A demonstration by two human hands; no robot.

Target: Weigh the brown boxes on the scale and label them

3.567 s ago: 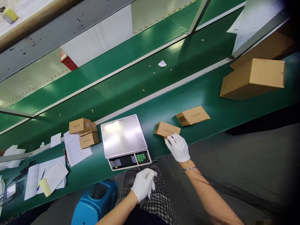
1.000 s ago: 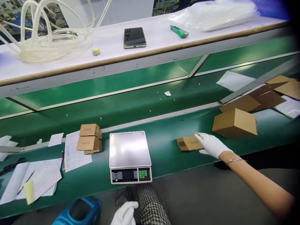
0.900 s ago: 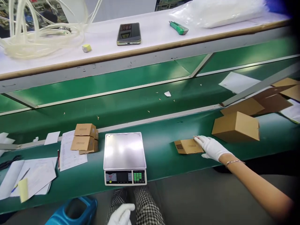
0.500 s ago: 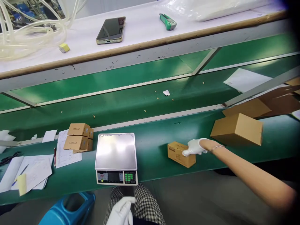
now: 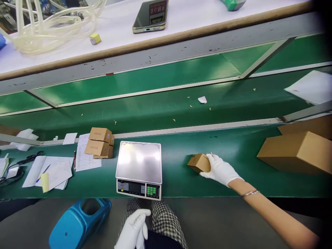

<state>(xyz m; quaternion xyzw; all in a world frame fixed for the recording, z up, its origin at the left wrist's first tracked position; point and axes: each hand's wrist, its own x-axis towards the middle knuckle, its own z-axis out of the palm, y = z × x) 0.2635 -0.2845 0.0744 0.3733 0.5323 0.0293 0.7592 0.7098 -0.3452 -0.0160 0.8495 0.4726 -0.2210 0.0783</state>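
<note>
My right hand (image 5: 220,169), in a white glove, grips the right end of a small brown cardboard box (image 5: 197,162) on the green bench. Thumb and fingers close round that end and hide part of it. To the left of this box is a weighing scale (image 5: 138,162) with a bare metal plate and a keypad at its front. My left hand (image 5: 133,226), also gloved in white, rests above my lap in front of the scale. Its fingers are loosely bent and apart, with nothing seen in them.
Several small cardboard boxes (image 5: 97,147) are stacked left of the scale, beside a written sheet (image 5: 84,162). Further left lie papers (image 5: 58,167) and a black cable. A larger carton (image 5: 285,152) stands at right. A phone (image 5: 150,17) lies on the shelf above; a blue stool (image 5: 75,224) is below.
The small box has turned, showing a different side, and my right hand has shifted to wrap its right end. My view has moved, while my left hand keeps nearly the same pose.
</note>
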